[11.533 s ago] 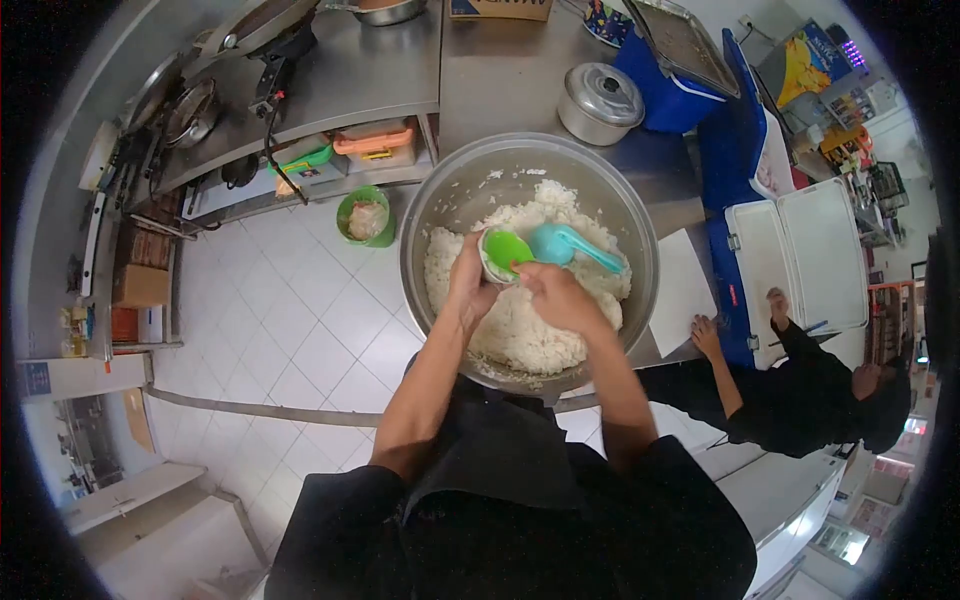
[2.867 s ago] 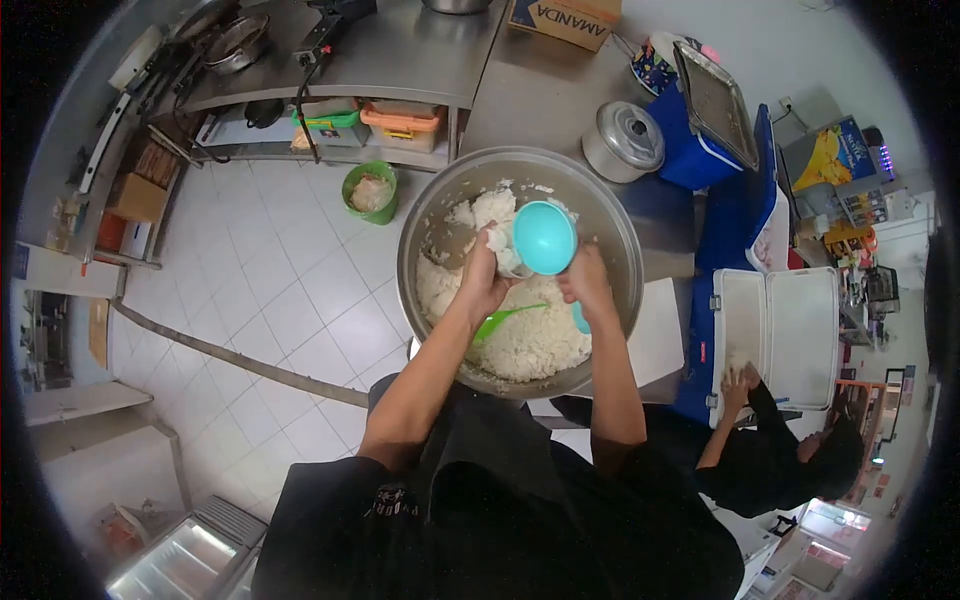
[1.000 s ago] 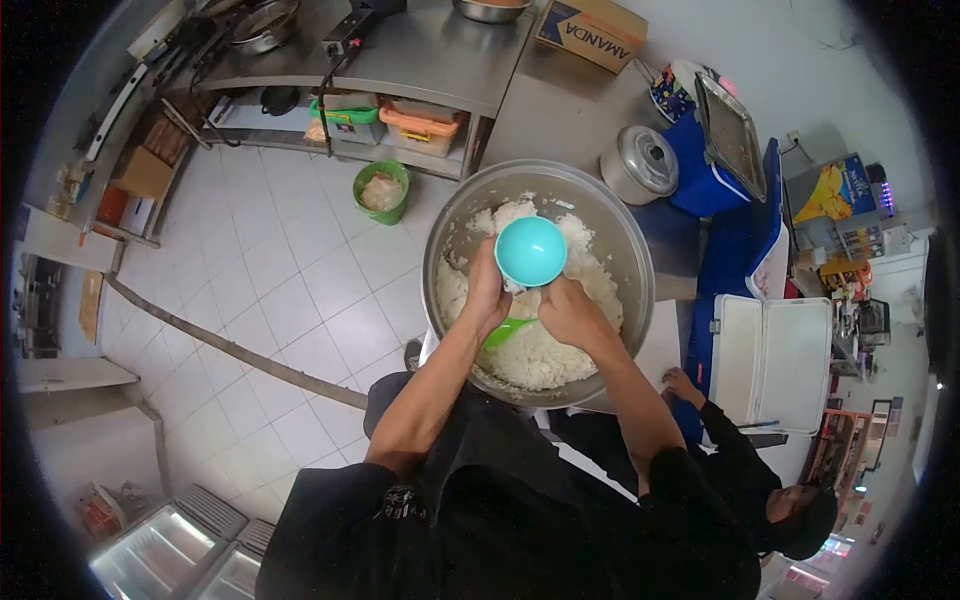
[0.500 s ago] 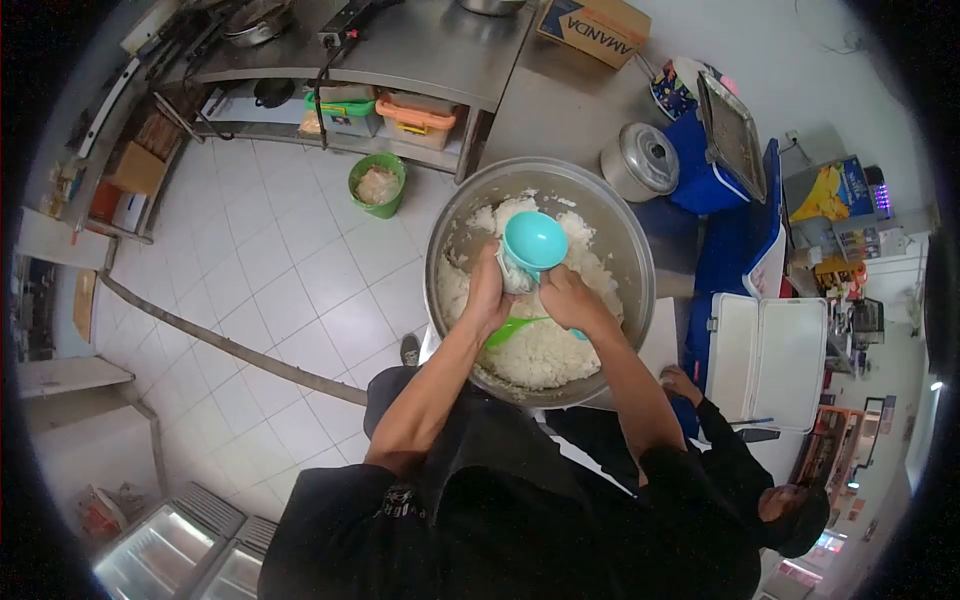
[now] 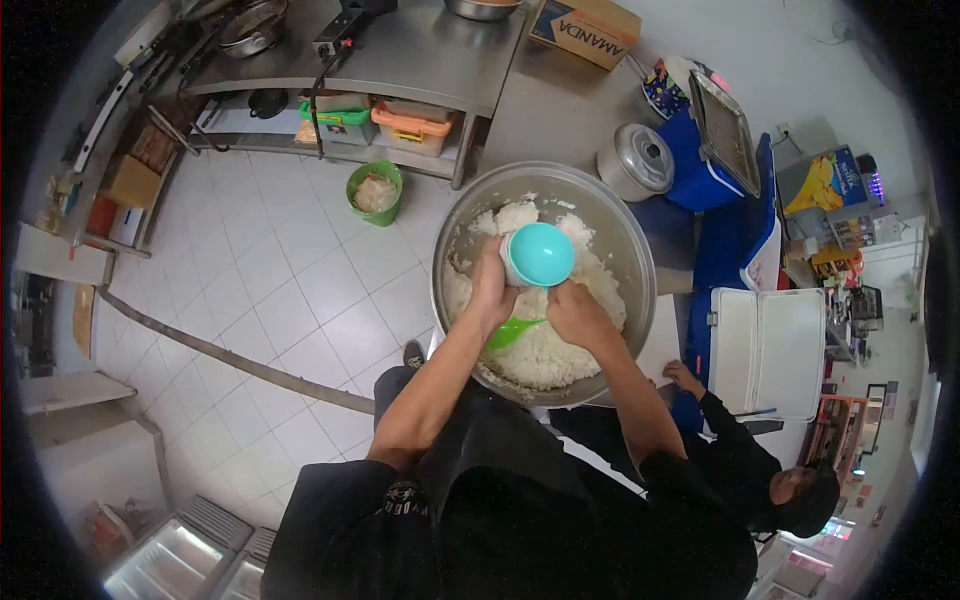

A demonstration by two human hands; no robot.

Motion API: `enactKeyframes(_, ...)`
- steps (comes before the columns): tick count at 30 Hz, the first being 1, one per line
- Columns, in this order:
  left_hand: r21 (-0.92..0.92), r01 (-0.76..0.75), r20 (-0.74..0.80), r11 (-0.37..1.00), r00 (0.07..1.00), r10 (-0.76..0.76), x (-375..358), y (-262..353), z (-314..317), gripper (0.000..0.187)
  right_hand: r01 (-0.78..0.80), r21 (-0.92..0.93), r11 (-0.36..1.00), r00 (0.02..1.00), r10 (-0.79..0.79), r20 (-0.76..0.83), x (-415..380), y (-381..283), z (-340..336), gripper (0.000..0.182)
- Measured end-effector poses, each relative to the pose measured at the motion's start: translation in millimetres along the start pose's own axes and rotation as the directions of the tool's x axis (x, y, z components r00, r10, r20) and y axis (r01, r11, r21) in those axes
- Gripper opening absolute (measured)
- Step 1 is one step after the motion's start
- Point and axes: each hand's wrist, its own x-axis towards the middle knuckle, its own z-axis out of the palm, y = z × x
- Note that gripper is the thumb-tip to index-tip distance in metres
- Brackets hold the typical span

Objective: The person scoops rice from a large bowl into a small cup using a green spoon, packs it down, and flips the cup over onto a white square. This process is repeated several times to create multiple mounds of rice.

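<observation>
A large metal pot holds white rice. Over it, my left hand is closed around something whitish, mostly hidden behind a turquoise cup. The cup's round face is toward the camera, right beside my left fingers. My right hand is closed just below the cup, its fingers wrapped round what looks like the cup's handle. A green utensil lies on the rice between my wrists.
Beyond the pot stand a lidded metal pot, a cardboard box and a blue cooler. An open white cooler is at the right, near a co-worker. A green bucket sits on the floor.
The turquoise cup has moved slightly right and down, over the whitish thing at my left hand. My right hand has shifted a little down and right.
</observation>
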Motion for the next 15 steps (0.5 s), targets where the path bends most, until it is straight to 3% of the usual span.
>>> enactKeyframes(4, -0.019, 0.05, 0.006, 0.999, 0.999, -0.05, 8, -2, -17, 0.04, -0.041, 0.037, 0.998, 0.999, 0.042, -0.023, 0, -1, 21, 0.032)
enactKeyframes(7, 0.016, 0.073, 0.053, 0.997, 0.996, -0.074, 3, -3, -21, 0.04, 0.009, -0.068, 0.998, 0.999, -0.011, -0.039, 7, 13, 6, 0.033)
enactKeyframes(8, -0.019, 0.074, 0.098, 0.997, 0.993, -0.072, 4, 0, -21, 0.039, -0.199, 0.155, 0.968, 0.957, 0.158, 0.243, 13, 6, -28, 0.034)
enactKeyframes(9, -0.052, 0.077, 0.147, 0.996, 0.987, -0.068, 6, 2, -19, 0.039, -0.438, 0.301, 0.847, 0.817, 0.235, 0.527, 15, 4, -49, 0.035)
enactKeyframes(10, -0.048, 0.075, 0.152, 0.996, 0.986, -0.067, 7, 5, -16, 0.039, -0.435, 0.305, 0.847, 0.821, 0.234, 0.521, 16, 8, -52, 0.035)
enactKeyframes(12, -0.021, 0.013, 0.158, 1.0, 0.987, -0.009, 6, 8, -12, 0.038, -0.454, 0.53, 0.716, 0.868, 0.22, 0.446, 19, 18, -53, 0.034)
enactKeyframes(15, 0.115, 0.02, 0.06, 0.993, 0.998, -0.027, -2, 9, -10, 0.037, -0.435, 0.414, 0.8, 0.86, 0.233, 0.454, 18, -3, -20, 0.034)
